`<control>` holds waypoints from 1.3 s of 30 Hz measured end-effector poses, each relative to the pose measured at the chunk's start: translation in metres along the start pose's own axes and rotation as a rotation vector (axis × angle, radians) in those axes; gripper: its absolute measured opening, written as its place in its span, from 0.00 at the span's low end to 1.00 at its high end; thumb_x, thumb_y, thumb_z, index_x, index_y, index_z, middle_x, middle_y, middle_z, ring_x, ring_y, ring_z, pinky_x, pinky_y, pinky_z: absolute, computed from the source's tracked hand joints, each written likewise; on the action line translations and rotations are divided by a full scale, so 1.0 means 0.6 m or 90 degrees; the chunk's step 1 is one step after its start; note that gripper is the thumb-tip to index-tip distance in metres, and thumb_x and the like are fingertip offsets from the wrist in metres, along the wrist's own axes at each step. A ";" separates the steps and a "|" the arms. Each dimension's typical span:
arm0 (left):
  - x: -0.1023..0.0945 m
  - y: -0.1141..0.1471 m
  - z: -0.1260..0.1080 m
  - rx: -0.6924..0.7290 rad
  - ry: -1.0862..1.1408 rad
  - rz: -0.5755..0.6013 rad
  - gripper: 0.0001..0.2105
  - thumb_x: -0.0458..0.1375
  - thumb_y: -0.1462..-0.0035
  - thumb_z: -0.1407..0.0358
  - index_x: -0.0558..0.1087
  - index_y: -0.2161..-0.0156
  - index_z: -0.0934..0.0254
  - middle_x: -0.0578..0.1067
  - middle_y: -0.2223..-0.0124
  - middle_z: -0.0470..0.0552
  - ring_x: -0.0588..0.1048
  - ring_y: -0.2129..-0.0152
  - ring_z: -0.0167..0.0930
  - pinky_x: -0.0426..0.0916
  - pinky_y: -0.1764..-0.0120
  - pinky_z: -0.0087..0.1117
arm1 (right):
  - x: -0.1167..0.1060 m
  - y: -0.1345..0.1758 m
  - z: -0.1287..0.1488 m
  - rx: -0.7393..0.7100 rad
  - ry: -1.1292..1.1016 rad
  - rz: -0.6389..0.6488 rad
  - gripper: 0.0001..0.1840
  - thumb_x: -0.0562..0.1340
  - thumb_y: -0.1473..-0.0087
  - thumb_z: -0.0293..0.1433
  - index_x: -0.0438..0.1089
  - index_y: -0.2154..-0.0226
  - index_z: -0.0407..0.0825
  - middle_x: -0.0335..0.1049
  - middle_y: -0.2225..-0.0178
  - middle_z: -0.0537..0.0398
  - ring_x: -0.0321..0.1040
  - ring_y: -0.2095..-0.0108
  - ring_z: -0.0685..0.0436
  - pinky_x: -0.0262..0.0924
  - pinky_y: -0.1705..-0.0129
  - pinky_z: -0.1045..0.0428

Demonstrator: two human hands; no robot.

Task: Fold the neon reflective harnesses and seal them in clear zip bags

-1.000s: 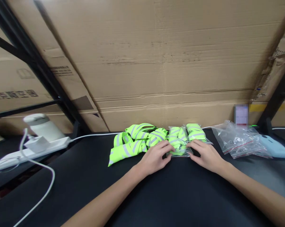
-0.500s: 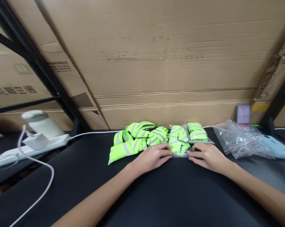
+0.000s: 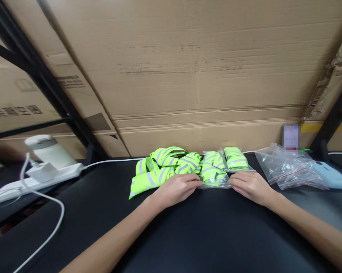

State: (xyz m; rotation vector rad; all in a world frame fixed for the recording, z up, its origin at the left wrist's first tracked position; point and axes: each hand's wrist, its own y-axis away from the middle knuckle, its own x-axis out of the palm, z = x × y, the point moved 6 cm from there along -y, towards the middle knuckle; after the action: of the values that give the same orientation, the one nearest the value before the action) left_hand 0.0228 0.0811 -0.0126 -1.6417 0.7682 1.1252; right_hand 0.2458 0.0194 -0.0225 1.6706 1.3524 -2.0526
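Note:
Between my hands lies a clear zip bag (image 3: 214, 185) with a folded neon-yellow reflective strap (image 3: 212, 167) inside, its mouth edge toward me. My left hand (image 3: 178, 189) pinches the left corner of that edge. At the right corner, my right hand (image 3: 252, 186) has its fingers pressed together on the plastic. Just behind my right hand is a second bagged reflective strap (image 3: 236, 158). Loose reflective straps (image 3: 153, 176), neon yellow with grey stripes, are heaped to the left, partly behind my left hand.
Empty clear zip bags (image 3: 291, 170) lie at the right beside a light-blue case (image 3: 334, 174). A phone-like screen (image 3: 291, 137) stands behind them. On the left are a white power strip (image 3: 37, 184), a white bottle (image 3: 53, 151) and a cable (image 3: 61, 218). Cardboard (image 3: 199, 76) walls the back.
My hands have spread slightly apart along the bag's near edge, the left one moving left and the right one moving right. The fingers of my right hand have drawn closer together.

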 end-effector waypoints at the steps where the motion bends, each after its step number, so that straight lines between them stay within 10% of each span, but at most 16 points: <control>1: 0.001 0.000 -0.001 0.009 -0.007 -0.001 0.14 0.51 0.33 0.71 0.78 0.53 0.58 0.80 0.54 0.52 0.80 0.61 0.32 0.74 0.58 0.30 | -0.001 0.000 0.000 0.001 -0.003 -0.008 0.16 0.53 0.32 0.27 0.76 0.57 0.50 0.79 0.61 0.48 0.76 0.62 0.41 0.71 0.61 0.47; 18: 0.012 0.001 -0.009 0.078 -0.121 -0.034 0.13 0.48 0.30 0.70 0.77 0.55 0.63 0.81 0.57 0.54 0.80 0.61 0.34 0.76 0.59 0.34 | -0.004 0.006 -0.006 0.012 -0.003 -0.049 0.16 0.53 0.31 0.28 0.77 0.61 0.50 0.80 0.62 0.48 0.78 0.62 0.41 0.73 0.59 0.45; 39: -0.012 -0.011 -0.046 0.108 -0.246 -0.276 0.07 0.55 0.33 0.73 0.75 0.61 0.65 0.76 0.70 0.47 0.74 0.74 0.27 0.64 0.75 0.27 | -0.025 -0.004 0.003 0.090 0.003 -0.205 0.06 0.60 0.36 0.26 0.73 0.62 0.49 0.79 0.62 0.52 0.77 0.61 0.44 0.71 0.60 0.51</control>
State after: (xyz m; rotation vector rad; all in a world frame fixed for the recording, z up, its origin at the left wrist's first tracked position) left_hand 0.0343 0.0570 -0.0006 -1.3084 0.2334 0.9889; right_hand 0.2483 0.0135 -0.0085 1.5964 1.6018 -2.3706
